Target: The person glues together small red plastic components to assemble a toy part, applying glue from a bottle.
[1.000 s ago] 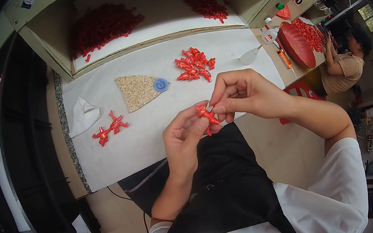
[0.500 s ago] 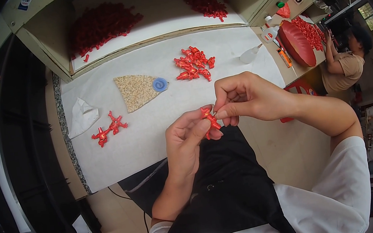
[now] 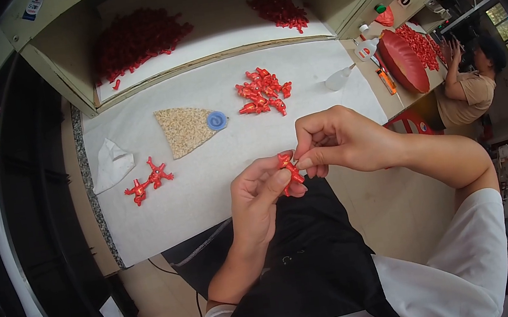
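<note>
Pinching a small red figure (image 3: 289, 172) between both hands | left hand (image 3: 262, 199) grips below, right hand (image 3: 335, 141) above | long axis upright, off the bench's (image 3: 216, 163) near edge.

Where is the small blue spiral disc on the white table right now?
In the head view, the small blue spiral disc lies left of centre on the white table, touching the beige grainy wedge's right edge, left of the loose red pieces.

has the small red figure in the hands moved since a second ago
Yes, slightly. The red figure, pinched between the left hand and right hand, has drifted a little toward the person, away from the blue disc on the white cloth.
</note>
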